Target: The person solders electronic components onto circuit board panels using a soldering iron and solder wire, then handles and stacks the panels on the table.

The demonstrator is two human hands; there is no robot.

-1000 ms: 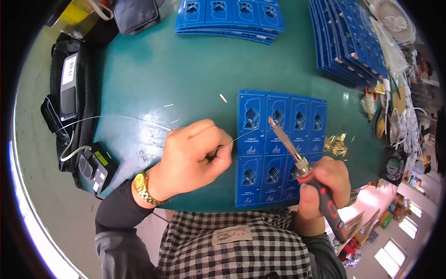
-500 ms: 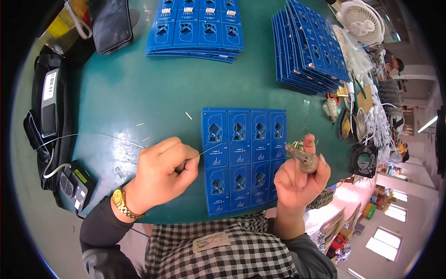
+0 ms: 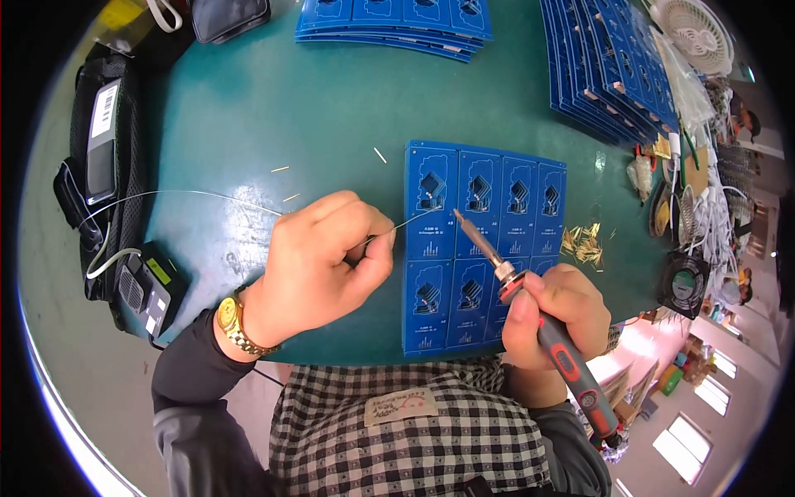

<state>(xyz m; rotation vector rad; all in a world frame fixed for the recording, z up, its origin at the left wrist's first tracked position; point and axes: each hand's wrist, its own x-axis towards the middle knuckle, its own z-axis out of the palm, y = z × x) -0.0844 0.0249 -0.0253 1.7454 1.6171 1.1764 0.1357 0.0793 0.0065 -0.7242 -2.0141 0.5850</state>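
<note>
A blue panel of circuit boards [image 3: 484,248], two rows of small boards each carrying a dark component, lies flat on the green counter [image 3: 273,99], its long side running left to right. Stacks of similar blue panels [image 3: 397,21] sit at the far edge. The right hand [image 3: 555,319], fingers clenched, grips a red-handled soldering iron [image 3: 530,302], tip angled up-left over the panel. The left hand [image 3: 319,265] pinches thin solder wire [image 3: 190,195] pointing right toward the tip.

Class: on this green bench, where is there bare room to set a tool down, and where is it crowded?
Free: green mat between the top board stack, the black cases and the blue panel. Crowded: right edge by the fan and brass pins.
</note>
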